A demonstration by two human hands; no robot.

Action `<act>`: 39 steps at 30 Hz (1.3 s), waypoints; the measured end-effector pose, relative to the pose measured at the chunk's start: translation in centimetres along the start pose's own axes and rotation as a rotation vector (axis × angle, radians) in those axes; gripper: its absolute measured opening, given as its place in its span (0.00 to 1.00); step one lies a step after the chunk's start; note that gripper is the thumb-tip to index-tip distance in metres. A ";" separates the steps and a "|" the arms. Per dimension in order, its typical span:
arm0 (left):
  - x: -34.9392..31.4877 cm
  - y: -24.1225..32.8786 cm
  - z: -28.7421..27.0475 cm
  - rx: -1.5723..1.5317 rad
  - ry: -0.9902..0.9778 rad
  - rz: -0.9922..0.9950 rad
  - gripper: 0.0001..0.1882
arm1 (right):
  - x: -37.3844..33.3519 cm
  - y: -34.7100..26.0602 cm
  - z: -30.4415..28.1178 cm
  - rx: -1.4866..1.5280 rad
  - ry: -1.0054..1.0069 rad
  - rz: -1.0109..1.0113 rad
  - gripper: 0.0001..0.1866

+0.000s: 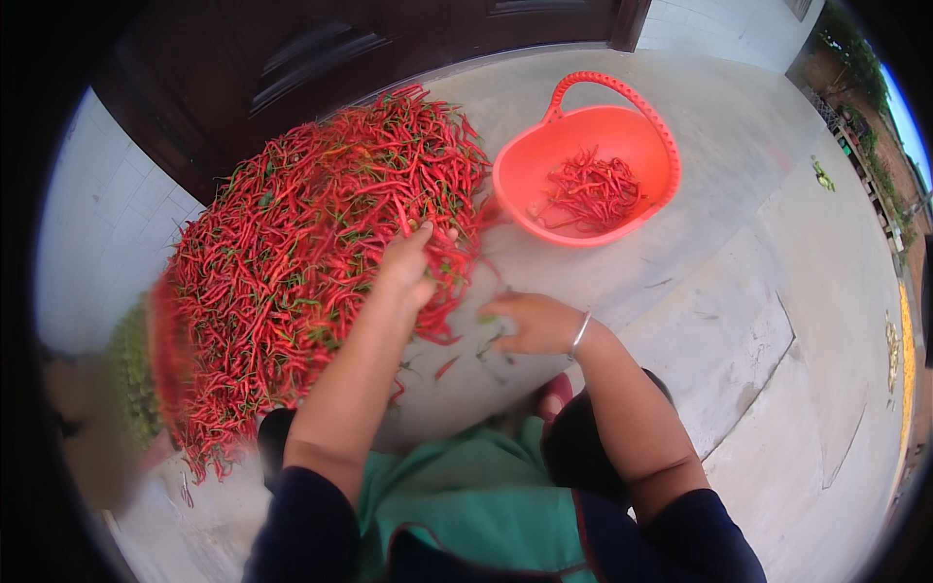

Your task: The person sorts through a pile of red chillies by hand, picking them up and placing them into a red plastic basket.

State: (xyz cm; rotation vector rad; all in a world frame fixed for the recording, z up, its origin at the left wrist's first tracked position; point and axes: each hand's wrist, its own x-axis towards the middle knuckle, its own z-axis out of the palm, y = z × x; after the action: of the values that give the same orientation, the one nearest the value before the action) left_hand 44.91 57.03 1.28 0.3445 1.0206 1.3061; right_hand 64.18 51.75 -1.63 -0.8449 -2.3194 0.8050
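The left hand (408, 264) reaches forward into the near edge of a big heap of red chilli peppers (311, 253), its fingers curled down among the pods so that the tips are buried; it seems to be gathering a few, but which ones cannot be told. The right hand (533, 323) lies lower and closer to the body, palm down over the concrete floor (719, 291), fingers drawn loosely together and pointing left toward the heap's edge. Whether it pinches something small cannot be told; a green scrap shows just at its fingertips. A thin silver bangle (579, 335) circles that wrist.

By count there are two hands, one heap and one basket. The peppers in the heap are far too many to number; most are long, thin and red, with green stems showing through. A few loose pods and stem bits (447, 367) lie on the floor between the hands and the person's knees.

The one container is a round orange-red plastic basket (544, 155) with an upright hoop handle, standing on the floor just beside the heap's right side. It holds a shallow layer of red peppers (591, 190), covering only part of its bottom.
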 end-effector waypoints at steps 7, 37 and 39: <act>-1.6 -4.6 8.0 0.105 -0.160 0.351 0.10 | 0.6 -0.8 -2.9 0.669 0.445 0.541 0.13; 0.5 -6.3 15.8 0.056 -0.232 -0.072 0.10 | -3.2 0.4 -8.7 0.520 0.587 0.316 0.07; 4.5 -6.3 18.5 0.068 -0.260 -0.030 0.11 | -3.6 1.0 -9.9 0.448 0.603 0.458 0.08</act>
State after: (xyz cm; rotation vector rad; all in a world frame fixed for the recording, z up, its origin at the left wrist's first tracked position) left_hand 62.83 65.19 4.90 0.5343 0.8478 1.1672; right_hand 73.32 53.26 3.41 -1.2185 -1.3695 1.0292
